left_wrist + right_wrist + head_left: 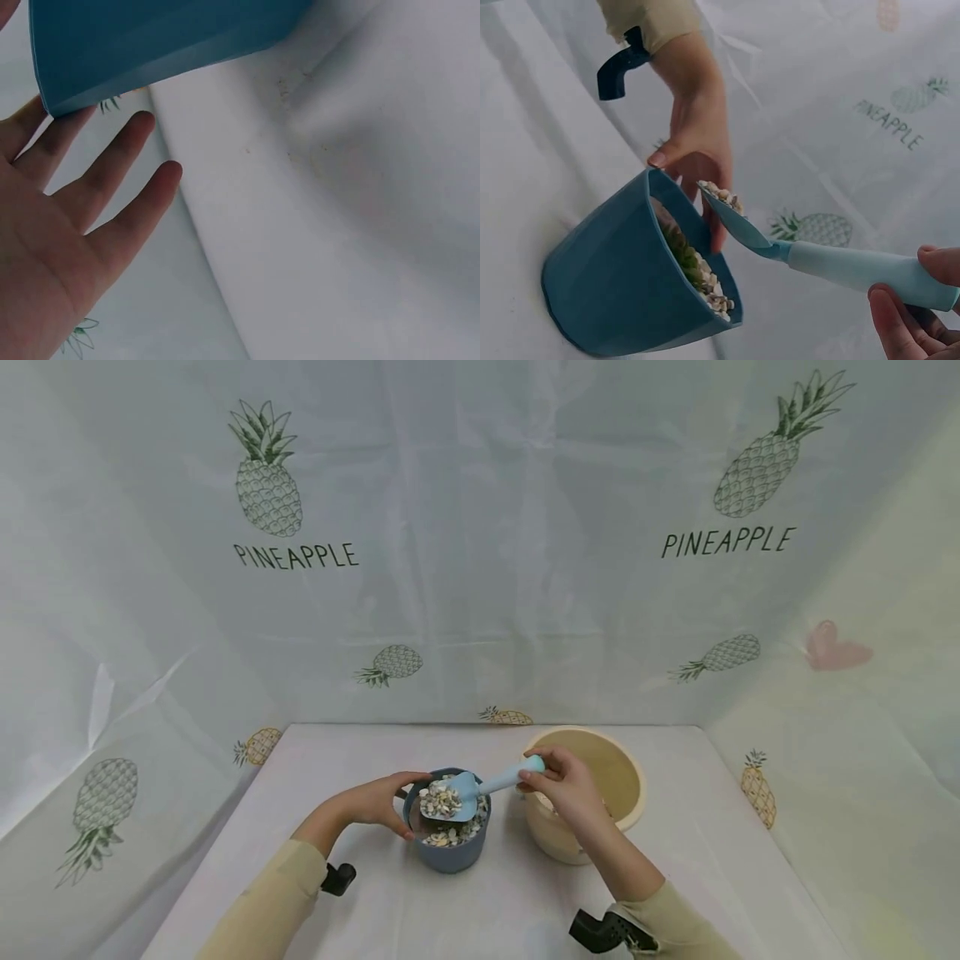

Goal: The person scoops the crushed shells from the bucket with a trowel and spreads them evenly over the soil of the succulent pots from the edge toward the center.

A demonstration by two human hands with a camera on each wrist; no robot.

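A blue flower pot [450, 858] stands on the table, with pale gravel [447, 837] inside; green plant leaves [681, 251] show in the right wrist view. My left hand [375, 800] holds the pot at its left rim, thumb on the near side and index finger on the far side. Two of its other fingers [135, 195] stretch out free of the pot. With my right hand [566, 785] I pinch the handle of a light-blue scoop [840, 266]. Its blade lies above the pot's opening, carrying a heap of small stones [440, 800].
Right of the pot stands a cream bucket [547, 839], partly behind my right hand and forearm. A few specks [283, 88] lie on the white table [480, 918]. Pineapple-printed sheeting [480, 527] encloses the back and sides.
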